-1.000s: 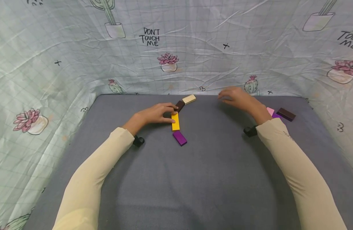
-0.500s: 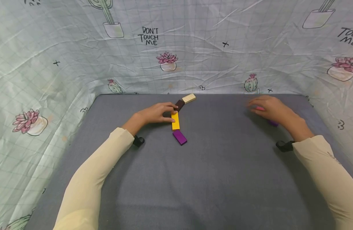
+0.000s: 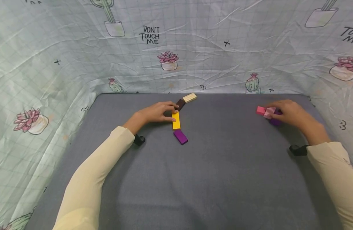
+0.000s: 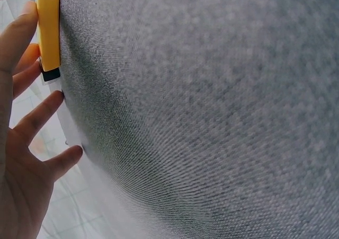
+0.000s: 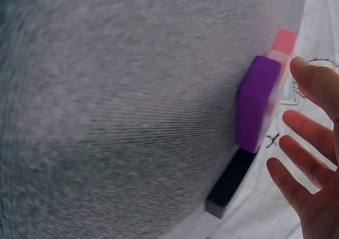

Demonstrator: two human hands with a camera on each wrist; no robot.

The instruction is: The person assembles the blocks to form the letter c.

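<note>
In the head view, my left hand point(image 3: 154, 114) rests beside a yellow block point(image 3: 176, 121), its thumb and fingertips touching the block's left side and far end. A dark brown block point(image 3: 180, 104) and a pale wooden block point(image 3: 190, 97) continue beyond it; a purple block point(image 3: 180, 136) lies at its near end. My right hand point(image 3: 294, 115) pinches a light pink block point(image 3: 269, 112) between thumb and index finger. Against that block stand a brighter pink block point(image 3: 261, 110) and a violet block point(image 3: 275, 118), partly covered by the hand. A dark block point(image 5: 230, 183) shows only in the right wrist view.
A grey cloth point(image 3: 216, 166) covers the table. Patterned fabric walls point(image 3: 199, 48) rise at the back and both sides. Black wrist mounts point(image 3: 298, 150) sit below both hands.
My right hand has moved right from the table's back middle to the pink and violet blocks, and now pinches the light pink one. The left hand has stayed on the yellow block.
</note>
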